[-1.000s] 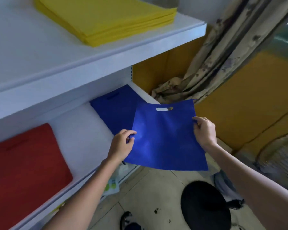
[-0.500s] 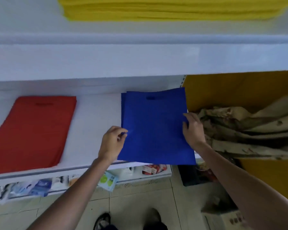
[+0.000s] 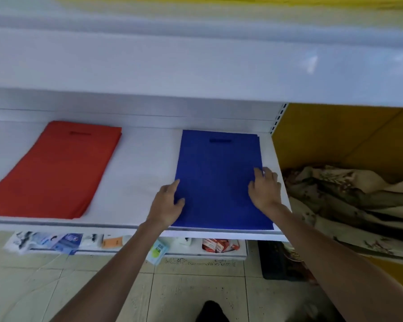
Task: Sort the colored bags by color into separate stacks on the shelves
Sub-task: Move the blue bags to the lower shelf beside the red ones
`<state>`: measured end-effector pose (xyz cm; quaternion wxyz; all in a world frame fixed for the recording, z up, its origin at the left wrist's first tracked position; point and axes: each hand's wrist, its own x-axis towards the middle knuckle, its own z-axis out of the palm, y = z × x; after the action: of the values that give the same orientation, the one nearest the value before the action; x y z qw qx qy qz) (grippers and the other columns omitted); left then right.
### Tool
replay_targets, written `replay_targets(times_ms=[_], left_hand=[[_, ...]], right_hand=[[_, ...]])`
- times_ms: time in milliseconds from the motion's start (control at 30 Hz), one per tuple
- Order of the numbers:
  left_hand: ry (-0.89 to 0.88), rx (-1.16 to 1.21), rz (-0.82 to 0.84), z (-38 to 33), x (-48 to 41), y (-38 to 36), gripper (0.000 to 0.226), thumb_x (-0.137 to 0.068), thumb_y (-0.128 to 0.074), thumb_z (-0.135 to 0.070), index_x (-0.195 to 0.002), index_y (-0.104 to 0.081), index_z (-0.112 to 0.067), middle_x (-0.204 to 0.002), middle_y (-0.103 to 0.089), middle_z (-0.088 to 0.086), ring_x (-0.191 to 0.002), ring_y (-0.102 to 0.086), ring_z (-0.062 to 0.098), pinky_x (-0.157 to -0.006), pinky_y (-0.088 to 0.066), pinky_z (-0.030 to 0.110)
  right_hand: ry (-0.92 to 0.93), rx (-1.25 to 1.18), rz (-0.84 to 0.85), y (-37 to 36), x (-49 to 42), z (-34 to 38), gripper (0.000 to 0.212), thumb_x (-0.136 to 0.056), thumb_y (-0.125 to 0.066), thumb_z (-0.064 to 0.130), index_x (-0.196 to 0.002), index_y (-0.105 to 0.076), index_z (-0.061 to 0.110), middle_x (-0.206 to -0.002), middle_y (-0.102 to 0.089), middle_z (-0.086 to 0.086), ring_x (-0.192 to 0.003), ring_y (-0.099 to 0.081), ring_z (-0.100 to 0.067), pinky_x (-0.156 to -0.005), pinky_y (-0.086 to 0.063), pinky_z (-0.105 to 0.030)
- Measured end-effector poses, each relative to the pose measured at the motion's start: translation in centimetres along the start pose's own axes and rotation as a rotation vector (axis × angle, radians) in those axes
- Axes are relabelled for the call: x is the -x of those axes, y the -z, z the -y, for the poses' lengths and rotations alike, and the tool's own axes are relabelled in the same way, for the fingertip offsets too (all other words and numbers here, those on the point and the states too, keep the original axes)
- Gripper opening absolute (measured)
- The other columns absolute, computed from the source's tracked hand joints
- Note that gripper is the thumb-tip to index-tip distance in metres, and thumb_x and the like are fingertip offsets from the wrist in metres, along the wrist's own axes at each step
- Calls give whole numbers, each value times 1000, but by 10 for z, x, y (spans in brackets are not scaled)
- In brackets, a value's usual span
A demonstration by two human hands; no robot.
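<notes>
At the left of the frame, a stack of flat red bags (image 3: 54, 169) lay on the smooth white middle shelf (image 3: 140, 173), a long rectangle of matte, cloth-like material with a slot handle cut near its far end and its layered edges fanned slightly at the right side. Below it, glossy packets (image 3: 63, 240) sat on a lower white shelf above a pale tiled floor (image 3: 56, 287).

Toward the centre, the left hand (image 3: 166, 205) rested against the left edge of the stack of blue bags (image 3: 219, 182), its fingers fairly straight and apart, the thumb lying on the top bag. The blue stack was a neat upright rectangle of the same matte fabric, with a dark slot handle at its far end. It lay flat at the right end of the middle shelf, well apart from the red stack.

The right hand (image 3: 264, 189) pressed down on the stack's right edge, its fingers spread and clasping nothing.

Overhead, the thick white upper shelf (image 3: 196, 66) ran across the frame, a blurred yellow strip (image 3: 219, 0) showing at the very top. At the right, a crumpled patterned cloth (image 3: 347, 201) lay in soft folds against a smooth yellow panel (image 3: 335, 131).
</notes>
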<state>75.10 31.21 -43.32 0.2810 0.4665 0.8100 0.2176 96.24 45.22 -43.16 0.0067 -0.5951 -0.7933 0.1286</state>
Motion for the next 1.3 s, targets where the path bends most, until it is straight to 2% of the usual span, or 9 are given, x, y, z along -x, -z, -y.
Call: replay_targets(times_ms=[133,233,333,400,600,733,867,1100,1300], left_hand=[[4,33,-69,3,24,37,48,-92,-52,-15,-138,-39,-13,-135,-43,13,-120,-47,26,-100,-40,33],[27,92,-198,19,48,85,36,-88,-55,-8,-124,-54,-9,-122,-53,14,-104,-58,25,-88,-43,28],[30,74,-279,49,82,141,25,-86,-56,-6,-109,-64,-10,-104,-59,10,-91,-60,25,-77,-40,23],[50,32,-346,76,110,181,23,-84,-57,-6,-103,-67,-10,-97,-60,9,-88,-60,26,-77,-41,24],[169,27,-551,159,212,305,24,-86,-55,-5,-104,-67,-12,-107,-60,10,-91,-60,22,-84,-46,26],[191,-53,-687,207,281,384,25,-88,-56,-11,-111,-64,-15,-112,-58,9,-95,-59,21,-80,-39,21],[194,-186,-798,238,329,454,27,-90,-56,-21,-115,-61,-14,-111,-56,10,-104,-52,26,-81,-40,29],[153,-126,-925,261,338,540,27,-91,-55,-21,-117,-60,-14,-103,-48,3,-103,-53,23,-87,-43,33],[94,-142,-898,297,276,589,25,-91,-55,-24,-114,-60,-17,-112,-53,3,-105,-53,17,-83,-40,27]], right_hand=[[181,-174,-17,22,18,46,46,-95,-41,14,-140,-35,7,-142,-37,-13,-130,-33,-28,-103,-38,-42],[317,-281,45,42,34,103,46,-95,-40,10,-141,-35,8,-140,-39,-10,-129,-36,-24,-102,-41,-40],[406,-334,127,53,53,172,46,-94,-39,9,-141,-37,10,-137,-42,-9,-120,-46,-24,-97,-44,-40],[466,-360,161,56,72,222,46,-93,-39,7,-139,-39,11,-133,-44,-10,-112,-51,-25,-93,-46,-40],[761,-429,161,62,150,397,48,-83,-46,0,-131,-50,5,-123,-57,-16,-113,-55,-28,-97,-41,-30],[969,-456,119,82,209,514,47,-82,-48,0,-129,-51,5,-121,-58,-14,-110,-57,-27,-95,-41,-31],[1167,-480,60,118,249,606,44,-87,-50,5,-131,-48,7,-121,-56,-13,-105,-57,-26,-92,-43,-32],[1233,-597,-123,178,255,703,41,-92,-50,14,-132,-47,8,-121,-57,-9,-105,-56,-21,-91,-44,-31],[1224,-585,-183,175,216,777,41,-94,-50,20,-133,-45,9,-120,-56,-8,-105,-55,-20,-92,-47,-37]])
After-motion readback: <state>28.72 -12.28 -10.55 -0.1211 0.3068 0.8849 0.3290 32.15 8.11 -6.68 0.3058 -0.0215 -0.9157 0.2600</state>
